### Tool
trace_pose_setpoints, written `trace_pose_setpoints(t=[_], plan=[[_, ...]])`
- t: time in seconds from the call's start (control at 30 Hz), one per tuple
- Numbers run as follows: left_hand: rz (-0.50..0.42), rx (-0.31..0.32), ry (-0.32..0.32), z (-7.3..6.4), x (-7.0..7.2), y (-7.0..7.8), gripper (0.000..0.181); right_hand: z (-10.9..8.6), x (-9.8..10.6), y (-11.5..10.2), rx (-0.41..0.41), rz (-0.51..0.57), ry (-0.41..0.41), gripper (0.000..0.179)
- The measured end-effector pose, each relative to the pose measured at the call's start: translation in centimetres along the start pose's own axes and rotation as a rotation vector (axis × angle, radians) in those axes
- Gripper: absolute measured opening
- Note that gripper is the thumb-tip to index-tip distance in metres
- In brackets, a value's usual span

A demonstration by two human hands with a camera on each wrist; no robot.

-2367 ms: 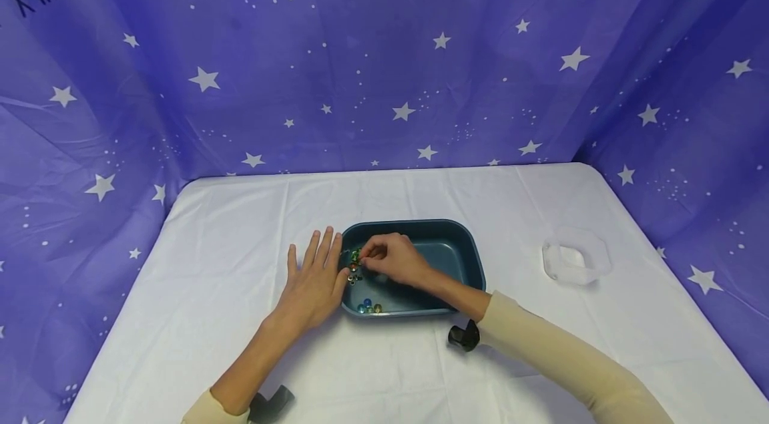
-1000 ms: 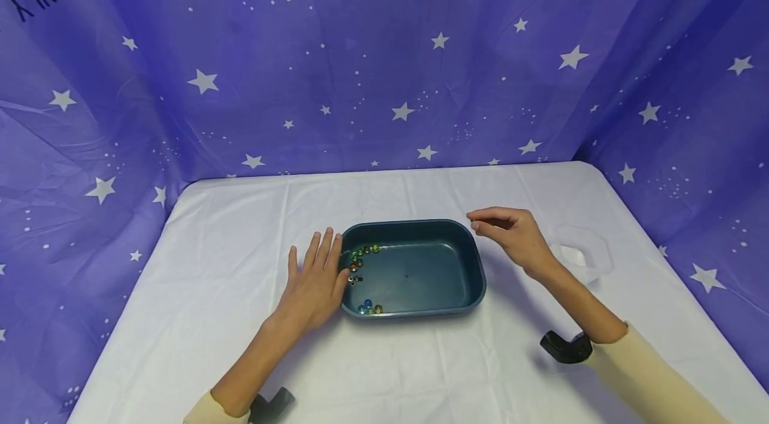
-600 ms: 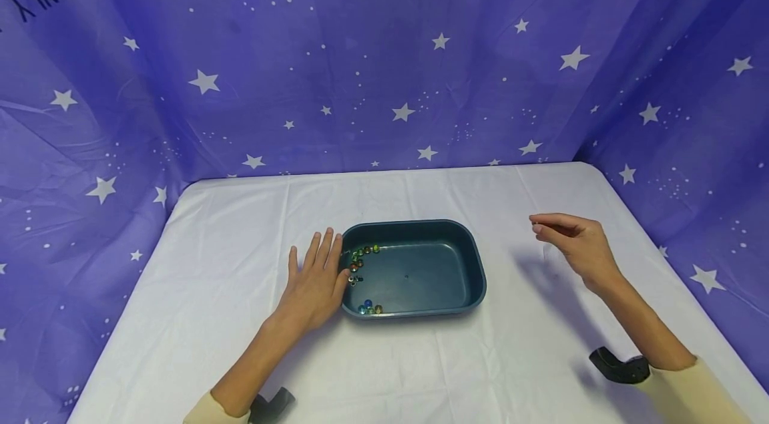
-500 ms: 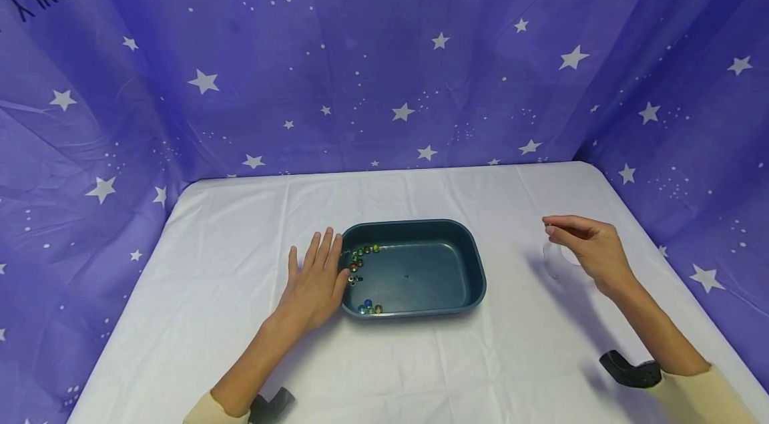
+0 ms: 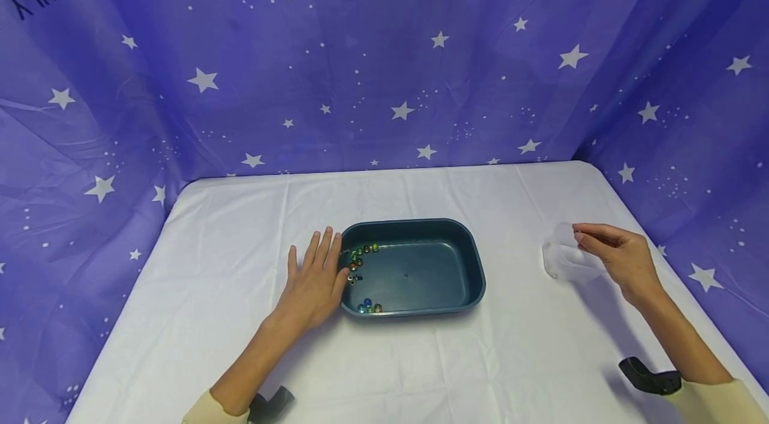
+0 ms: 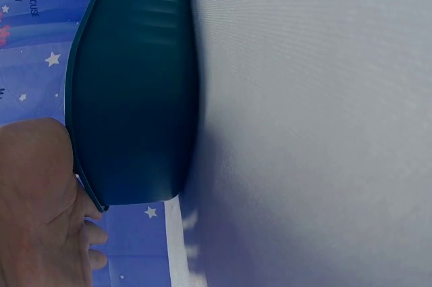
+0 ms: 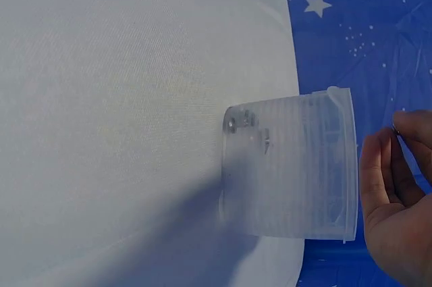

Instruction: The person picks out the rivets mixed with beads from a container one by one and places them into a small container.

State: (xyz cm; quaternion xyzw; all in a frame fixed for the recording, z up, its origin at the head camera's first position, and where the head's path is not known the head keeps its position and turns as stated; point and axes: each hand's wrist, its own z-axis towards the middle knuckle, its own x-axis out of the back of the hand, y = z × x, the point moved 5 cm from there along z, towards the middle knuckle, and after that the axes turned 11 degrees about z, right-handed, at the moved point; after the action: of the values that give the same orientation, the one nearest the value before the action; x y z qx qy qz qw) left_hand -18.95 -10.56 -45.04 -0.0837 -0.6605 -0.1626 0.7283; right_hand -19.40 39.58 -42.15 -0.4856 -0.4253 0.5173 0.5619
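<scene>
My left hand (image 5: 310,285) rests with straight, spread fingers on the left rim of a dark teal plastic tray (image 5: 420,277). Along the tray's left side lie several glass marbles (image 5: 378,308) and a few small metal pieces that look like nuts (image 5: 352,279). Above a clear plastic tub (image 5: 559,262) at the right, my right hand (image 5: 625,257) pinches a small metal piece (image 7: 395,129) between thumb and fingertips. Mostly hidden by the fingers, its exact kind is unclear. Through the tub wall, several small dark metal bits (image 7: 233,125) show near its bottom.
A white cloth (image 5: 270,224) covers the table. A purple-blue curtain with stars (image 5: 384,63) hangs behind and along both sides. Black curved mounts (image 5: 649,376) are strapped at both wrists.
From inside the tray, my right hand has lifted out and travelled right to over the clear tub, still pinching. My left hand has stayed on the tray rim.
</scene>
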Motion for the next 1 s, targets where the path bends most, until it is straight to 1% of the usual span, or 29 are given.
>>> trace_pose_setpoints(t=[0.3,0.53,0.77,1.0], plan=[[-0.005,-0.001,-0.002,0.02,-0.07,-0.08,0.064,0.12,0.54,0.49,-0.012,-0.088,0.02,0.019],[-0.004,-0.001,-0.004,0.08,-0.12,-0.14,0.064,0.24,0.78,0.62,-0.022,-0.123,0.022,0.019],[-0.014,0.002,0.0,0.1,-0.09,-0.14,0.064,0.28,0.88,0.64,-0.025,-0.227,0.039,0.022],[-0.007,0.003,-0.004,0.07,-0.18,-0.21,0.064,0.39,0.94,0.63,-0.022,-0.229,0.048,0.023]])
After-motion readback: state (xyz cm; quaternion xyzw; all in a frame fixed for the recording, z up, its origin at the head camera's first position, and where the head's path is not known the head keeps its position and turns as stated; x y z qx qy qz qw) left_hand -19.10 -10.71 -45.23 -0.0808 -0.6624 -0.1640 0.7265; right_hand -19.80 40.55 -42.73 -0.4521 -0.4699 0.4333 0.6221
